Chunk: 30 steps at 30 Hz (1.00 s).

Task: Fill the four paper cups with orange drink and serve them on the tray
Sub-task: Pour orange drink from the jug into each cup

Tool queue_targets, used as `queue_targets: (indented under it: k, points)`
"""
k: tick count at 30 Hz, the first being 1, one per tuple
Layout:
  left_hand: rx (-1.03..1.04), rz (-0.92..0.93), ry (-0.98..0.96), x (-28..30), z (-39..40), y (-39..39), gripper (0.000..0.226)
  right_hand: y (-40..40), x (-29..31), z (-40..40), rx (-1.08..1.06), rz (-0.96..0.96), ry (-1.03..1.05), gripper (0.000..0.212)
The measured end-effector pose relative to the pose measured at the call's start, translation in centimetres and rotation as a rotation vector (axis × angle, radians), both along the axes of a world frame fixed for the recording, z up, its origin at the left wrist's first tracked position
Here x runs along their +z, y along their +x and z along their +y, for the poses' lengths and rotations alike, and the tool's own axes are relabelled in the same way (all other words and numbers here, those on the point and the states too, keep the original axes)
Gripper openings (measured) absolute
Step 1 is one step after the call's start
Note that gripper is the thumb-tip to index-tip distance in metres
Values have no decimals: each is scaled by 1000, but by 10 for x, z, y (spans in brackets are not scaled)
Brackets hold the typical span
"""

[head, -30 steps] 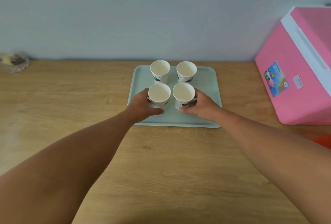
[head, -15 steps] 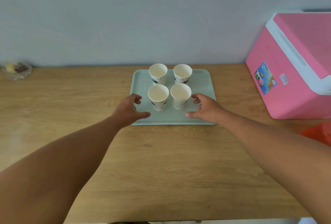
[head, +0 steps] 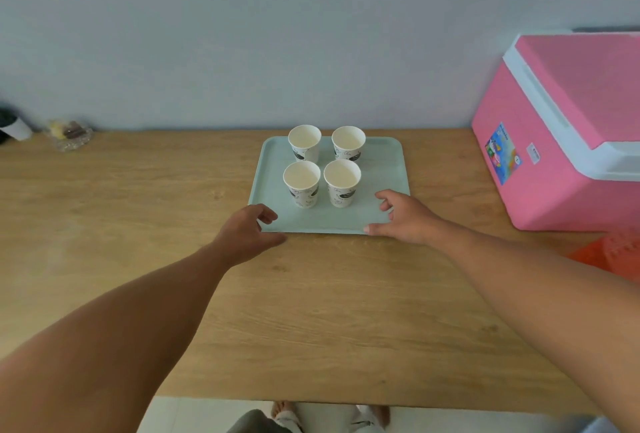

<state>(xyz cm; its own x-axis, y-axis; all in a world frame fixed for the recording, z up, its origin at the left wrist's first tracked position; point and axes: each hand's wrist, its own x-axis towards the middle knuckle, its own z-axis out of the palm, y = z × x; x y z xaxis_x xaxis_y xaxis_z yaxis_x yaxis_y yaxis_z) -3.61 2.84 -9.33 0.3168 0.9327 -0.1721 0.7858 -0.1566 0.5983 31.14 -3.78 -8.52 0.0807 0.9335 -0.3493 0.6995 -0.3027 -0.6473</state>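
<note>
Both hands have come back from the cups since a second ago, when each one held a front cup; now they are at the near edge of the tray (head: 388, 155). On the near left corner of the tray is the left hand (head: 247, 233), with the fingers loosely curled and apart and nothing in them. At the near right corner is the right hand (head: 403, 216), also with spread fingers and holding nothing; its thumb lies along the tray's front rim. The four paper cups (head: 341, 183) stand upright in a square in the left half of the tray, close to each other, and they look empty. The right part of the tray is bare.

The tray lies on a wooden table (head: 311, 311), at the back, near the pale wall (head: 277, 34). Between the tray and the table's front edge is wide open wood. To the right, apart from the tray, stands a pink cooler box (head: 554, 162) with a white band. Just in front of the cooler, at the right border, an orange thing (head: 616, 252) shows only partly. Far left by the wall is a small glass dish (head: 71, 136).
</note>
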Motion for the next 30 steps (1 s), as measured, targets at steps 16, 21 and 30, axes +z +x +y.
queue_targets:
  k: [16, 21, 30]
  points:
    - [-409, -25, -53, 2, -30, 63, 37, -1, 20, -133, -372, -18, 47, 91]
    - [-513, -45, -63, 1, -46, 93, 37, 7, 16, -183, -499, -56, 22, 89]
    - [-698, -61, -34, 6, -75, 178, 37, 46, 23, -260, -683, -40, 23, 82]
